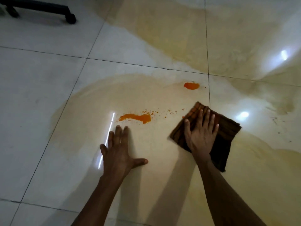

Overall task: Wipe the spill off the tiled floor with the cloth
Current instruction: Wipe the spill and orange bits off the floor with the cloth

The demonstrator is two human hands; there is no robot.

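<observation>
A dark brown striped cloth (226, 137), folded into a rough square, lies flat on the glossy tiled floor (48, 95). My right hand (201, 136) presses down on the cloth's left half, fingers spread. To its left, an elongated orange spill (138, 117) with small orange splatters trailing right toward the cloth. A second, smaller orange blot (191, 85) lies farther away, near a tile joint. My left hand (119, 150) rests flat on the bare floor just below the long spill, fingers apart, holding nothing.
The black wheeled base of a chair (48, 9) stands at the top left. Wide yellowish wet smears (179, 38) cover the tiles beyond and to the right. Bright light reflections (243, 114) shine on the floor to the right.
</observation>
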